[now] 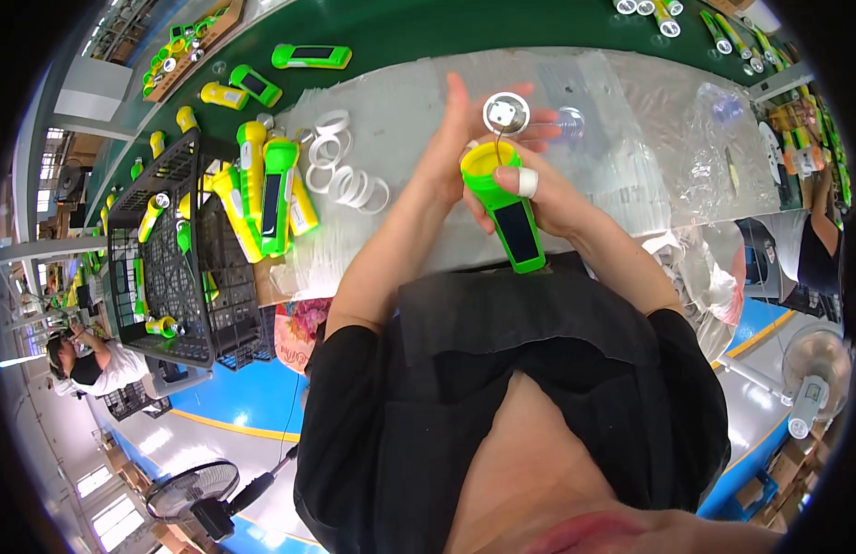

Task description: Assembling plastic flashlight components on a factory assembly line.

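Observation:
My right hand (553, 194) is wrapped round a green and yellow flashlight body (513, 222), its thumb bearing a white wrap (528, 182). The body tilts with its wide yellow mouth uppermost and a dark panel on its side. A thin wire rises from that mouth to a round silver-and-white lamp piece (506, 113). Just behind the lamp piece, my left hand (460, 120) is open, thumb raised and fingers stretched to the right. Whether its palm touches the flashlight is hidden. Several white rings (340, 162) lie left of my hands.
Several green and yellow flashlights (278, 194) are piled beside a black plastic crate (211, 305) at the left. Clear plastic sheeting (622, 138) covers the bench; a clear round lens (569, 122) lies there. More flashlights (311, 57) rest on the green surface beyond. Fans stand lower left and right.

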A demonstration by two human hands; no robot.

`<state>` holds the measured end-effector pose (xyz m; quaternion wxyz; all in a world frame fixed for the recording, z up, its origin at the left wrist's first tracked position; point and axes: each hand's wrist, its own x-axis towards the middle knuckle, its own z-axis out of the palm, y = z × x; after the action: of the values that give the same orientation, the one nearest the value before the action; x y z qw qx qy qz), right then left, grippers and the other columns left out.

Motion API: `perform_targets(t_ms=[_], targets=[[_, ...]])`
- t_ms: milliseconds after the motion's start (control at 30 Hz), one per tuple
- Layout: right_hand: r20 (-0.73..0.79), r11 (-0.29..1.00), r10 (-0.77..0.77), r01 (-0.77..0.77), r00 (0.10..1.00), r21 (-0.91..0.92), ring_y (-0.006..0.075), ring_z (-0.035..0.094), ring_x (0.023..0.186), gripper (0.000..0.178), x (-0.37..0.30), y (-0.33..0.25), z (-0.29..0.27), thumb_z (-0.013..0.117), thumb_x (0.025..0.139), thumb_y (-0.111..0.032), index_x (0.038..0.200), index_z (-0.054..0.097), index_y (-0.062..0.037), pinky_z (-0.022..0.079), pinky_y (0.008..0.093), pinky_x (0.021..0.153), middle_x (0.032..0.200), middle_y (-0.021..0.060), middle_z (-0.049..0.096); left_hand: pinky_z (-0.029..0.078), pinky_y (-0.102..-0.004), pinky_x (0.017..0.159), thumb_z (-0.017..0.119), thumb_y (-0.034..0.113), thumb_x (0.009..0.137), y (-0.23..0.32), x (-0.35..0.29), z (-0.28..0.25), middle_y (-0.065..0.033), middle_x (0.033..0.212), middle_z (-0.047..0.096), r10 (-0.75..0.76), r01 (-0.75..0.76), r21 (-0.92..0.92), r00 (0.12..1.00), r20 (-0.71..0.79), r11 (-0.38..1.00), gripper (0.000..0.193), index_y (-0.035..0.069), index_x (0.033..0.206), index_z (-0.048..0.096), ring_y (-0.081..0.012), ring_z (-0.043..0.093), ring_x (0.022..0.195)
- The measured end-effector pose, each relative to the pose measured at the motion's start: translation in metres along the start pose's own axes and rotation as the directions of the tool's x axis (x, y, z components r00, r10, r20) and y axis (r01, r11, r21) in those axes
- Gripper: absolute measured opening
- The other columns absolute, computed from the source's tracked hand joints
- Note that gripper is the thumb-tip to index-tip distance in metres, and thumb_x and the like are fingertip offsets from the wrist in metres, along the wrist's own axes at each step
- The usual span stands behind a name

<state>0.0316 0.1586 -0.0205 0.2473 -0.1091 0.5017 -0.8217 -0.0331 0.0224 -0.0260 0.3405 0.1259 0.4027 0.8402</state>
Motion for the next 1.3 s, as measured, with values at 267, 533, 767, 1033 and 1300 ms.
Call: perform_targets(t_ms=[267,533,767,1033,1300], targets=[[0.026,0.987,-0.031,0.035,0.999,-0.159,0.0162,0.063,0.083,0.041,-0.017,0.014,0.022,0.06,0.097,-0.031,0.123,0.05,-0.0013,0.052,0.0312,0.077,0.103,0.0113,0.062,0.045,-0.0319,0.077,0.036,0.039,0.105,0.01,-0.064,-0.006,-0.0088,0.089,0.063,0.603,-0.58,0.733,0.742,0.294,0.356,0.05,0.003,0.096,0.069,-0.0217,0.059,0.087],[-0.08,0.995,-0.038,0.03,0.996,-0.099,0.0147,0.061,0.076,0.039,-0.013,0.036,0.027,0.058,0.099,-0.032,0.122,0.048,-0.003,0.051,0.029,0.068,0.096,0.0071,0.059,0.039,-0.0394,0.092,0.04,0.034,0.102,-0.015,-0.073,-0.005,-0.0085,0.11,0.066,0.608,-0.55,0.833,0.641,0.468,-0.06,0.039,0.007,0.103,0.067,-0.03,0.058,0.104],[-0.312,0.988,-0.144,0.155,0.939,0.011,0.0154,0.059,0.072,0.038,-0.024,0.019,-0.001,0.057,0.099,-0.032,0.125,0.052,-0.0052,0.049,0.029,0.064,0.088,0.0094,0.061,0.039,-0.0431,0.103,0.068,0.035,0.088,-0.032,-0.043,-0.056,-0.0184,0.13,0.056,0.588,-0.083,0.993,0.8,0.117,-0.086,0.054,0.001,0.129,0.056,-0.0377,0.05,0.12],[-0.263,0.991,-0.13,0.117,0.956,-0.065,0.0151,0.056,0.071,0.05,-0.03,0.019,-0.005,0.057,0.097,-0.043,0.129,0.049,-0.0057,0.046,0.0272,0.063,0.087,0.0098,0.058,0.045,-0.0414,0.093,0.079,0.028,0.078,-0.029,-0.04,-0.077,-0.0124,0.118,0.06,0.438,-0.102,0.995,0.895,0.085,0.014,0.058,0.005,0.127,0.06,-0.0319,0.054,0.11],[-0.144,0.993,-0.08,0.066,0.986,-0.1,0.0142,0.059,0.07,0.043,-0.025,0.017,0.005,0.059,0.097,-0.033,0.126,0.051,-0.0026,0.047,0.028,0.065,0.088,0.0078,0.062,0.041,-0.0358,0.094,0.049,0.026,0.1,-0.014,-0.073,-0.008,-0.0144,0.118,0.055,0.519,-0.41,0.912,0.785,0.339,0.025,0.039,0.007,0.131,0.06,-0.0267,0.049,0.111]])
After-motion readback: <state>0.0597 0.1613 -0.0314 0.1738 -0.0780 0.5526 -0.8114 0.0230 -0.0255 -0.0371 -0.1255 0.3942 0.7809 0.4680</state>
